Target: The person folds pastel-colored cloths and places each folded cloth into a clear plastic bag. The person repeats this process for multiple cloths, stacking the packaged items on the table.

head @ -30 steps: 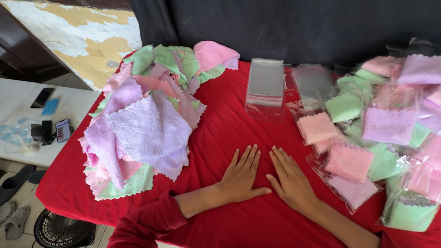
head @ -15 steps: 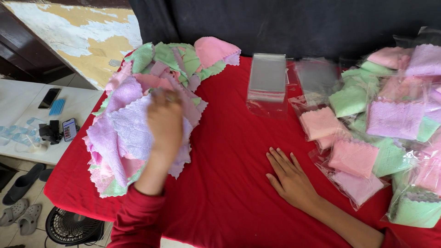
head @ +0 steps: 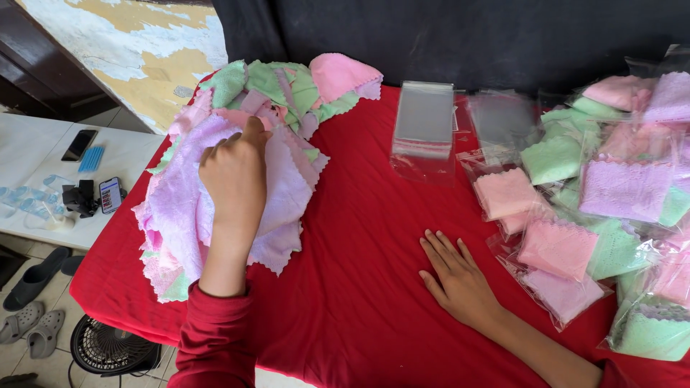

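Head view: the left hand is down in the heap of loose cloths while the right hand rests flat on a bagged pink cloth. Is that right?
Not quite. The head view shows the left hand in the heap of loose cloths, as stated, but the right hand lies flat on the bare red tablecloth, beside the bagged pink cloth rather than on it.

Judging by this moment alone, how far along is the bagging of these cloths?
Done: many bagged cloths are heaped at the right. In hand: the left hand grips a lilac cloth on the loose pile; the right hand lies flat. Left: that large pile, with empty clear bags stacked behind.
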